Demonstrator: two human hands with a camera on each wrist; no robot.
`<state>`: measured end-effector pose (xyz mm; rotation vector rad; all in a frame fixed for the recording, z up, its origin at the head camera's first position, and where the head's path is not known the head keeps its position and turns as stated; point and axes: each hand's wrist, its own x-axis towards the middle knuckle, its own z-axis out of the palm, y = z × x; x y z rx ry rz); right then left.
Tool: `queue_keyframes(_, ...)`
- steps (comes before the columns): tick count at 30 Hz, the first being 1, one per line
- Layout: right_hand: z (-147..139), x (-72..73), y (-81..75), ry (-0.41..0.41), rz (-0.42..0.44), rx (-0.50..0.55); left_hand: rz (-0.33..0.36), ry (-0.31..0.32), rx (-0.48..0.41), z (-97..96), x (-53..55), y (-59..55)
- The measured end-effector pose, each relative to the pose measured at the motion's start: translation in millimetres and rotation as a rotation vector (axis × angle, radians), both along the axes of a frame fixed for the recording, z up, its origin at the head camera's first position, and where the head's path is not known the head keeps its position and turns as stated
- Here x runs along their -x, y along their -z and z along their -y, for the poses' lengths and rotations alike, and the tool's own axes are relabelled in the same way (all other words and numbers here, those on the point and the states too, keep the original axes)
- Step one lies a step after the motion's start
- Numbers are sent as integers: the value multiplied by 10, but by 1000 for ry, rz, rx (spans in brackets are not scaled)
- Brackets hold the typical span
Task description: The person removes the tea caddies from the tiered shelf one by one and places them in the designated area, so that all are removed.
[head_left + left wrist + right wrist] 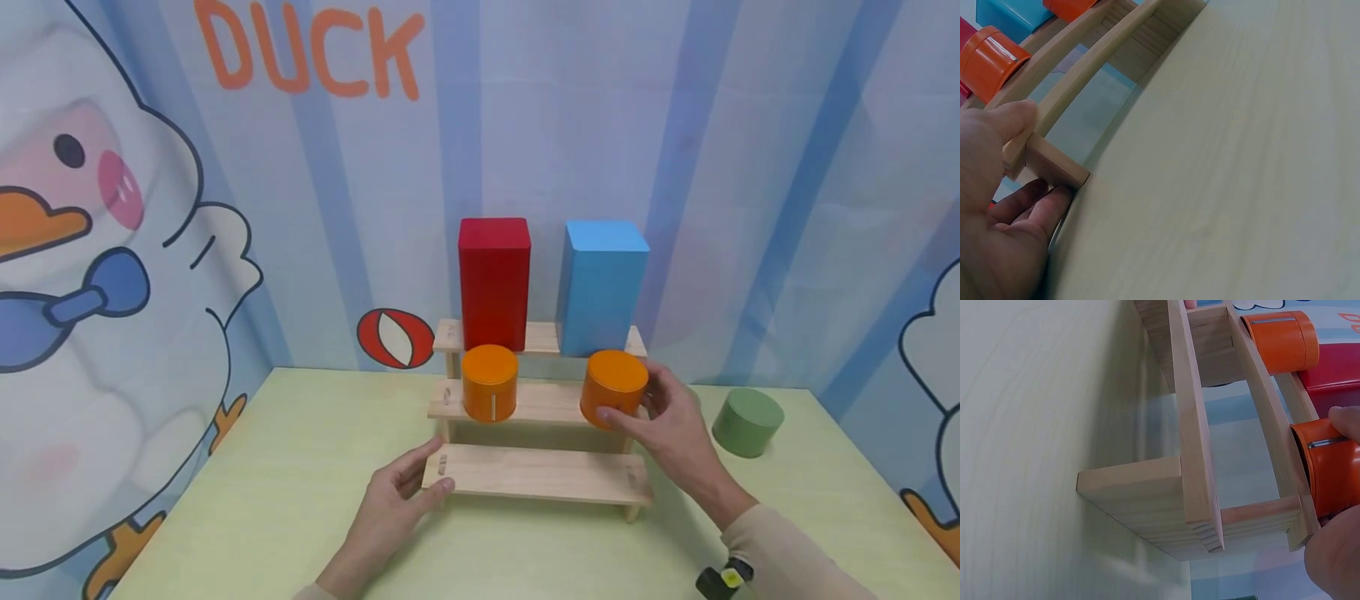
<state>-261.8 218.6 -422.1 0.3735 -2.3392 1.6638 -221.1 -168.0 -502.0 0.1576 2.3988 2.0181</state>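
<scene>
Orange and upright on the middle step, the tin sits pinched in our right hand; our left hand, lower and farther from it, grips the wooden shelf, whose length runs crosswise between our hands.

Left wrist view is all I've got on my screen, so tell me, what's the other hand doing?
Observer: The right hand is gripping the right orange cylinder at the middle shelf.
Operator: Anything on the table to the right of the rack?
Observer: Yes, a green cylinder stands there.
Operator: I only catch a sliver of the red box. How does it sit?
Observer: In the head view it stands upright on the top shelf.
</scene>
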Motion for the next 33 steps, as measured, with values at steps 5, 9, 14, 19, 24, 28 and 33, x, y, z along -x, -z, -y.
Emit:
queue_keyframes(5,6,9,3,-1,-7,-9,3,-2,17,8,12,-2)
queue_keyframes(9,16,4,-6,-1,-3,-16,-3,3,23,10,15,-10)
queue_keyframes(14,11,-2,-7,0,11,-21,-8,10,7,11,2,-16)
queue_keyframes(19,-10,-5,0,0,35,-29,-13,19,-18,12,3,4)
queue_keyframes(24,-33,-17,-15,-4,52,-17,-20,21,-29,3,-1,16)
queue_keyframes(28,-45,-41,-42,-2,71,-21,-20,18,-26,0,-11,8)
queue_keyframes(33,-58,-69,-103,7,71,-47,-19,11,-18,5,0,0)
